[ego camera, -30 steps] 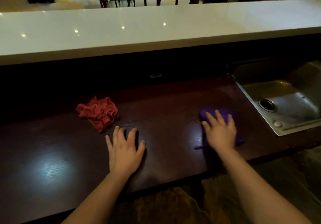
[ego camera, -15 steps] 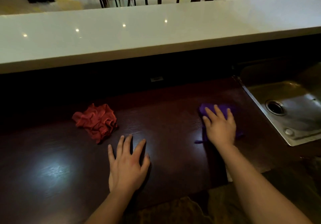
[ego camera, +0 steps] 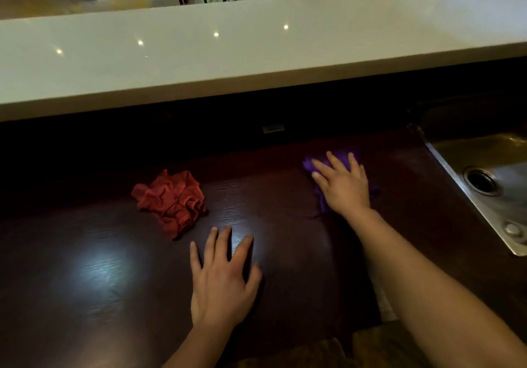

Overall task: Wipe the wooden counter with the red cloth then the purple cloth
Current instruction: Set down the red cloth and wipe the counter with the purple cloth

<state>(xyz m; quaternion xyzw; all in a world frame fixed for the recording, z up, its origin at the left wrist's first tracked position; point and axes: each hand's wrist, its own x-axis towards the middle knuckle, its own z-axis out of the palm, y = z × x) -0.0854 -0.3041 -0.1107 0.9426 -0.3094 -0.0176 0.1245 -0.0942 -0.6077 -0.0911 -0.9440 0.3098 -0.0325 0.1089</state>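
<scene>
The dark wooden counter (ego camera: 85,276) fills the lower view. A crumpled red cloth (ego camera: 171,200) lies loose on it, left of centre, touched by no hand. My left hand (ego camera: 222,279) rests flat on the wood just below and right of the red cloth, fingers spread, holding nothing. My right hand (ego camera: 342,185) presses palm-down on the purple cloth (ego camera: 309,165), which shows only at its edges around my fingers and beside my wrist. The rest of that cloth is hidden under the hand.
A steel sink (ego camera: 484,173) with a round drain is set into the counter at the right. A raised white countertop (ego camera: 256,48) runs across the back. Chairs and a table stand beyond it. A small outlet (ego camera: 273,128) sits in the dark back wall.
My right hand has slid the purple cloth away from me and leftward. The left hand stayed flat on the wood. The view has shifted left, pushing the sink toward the right edge.
</scene>
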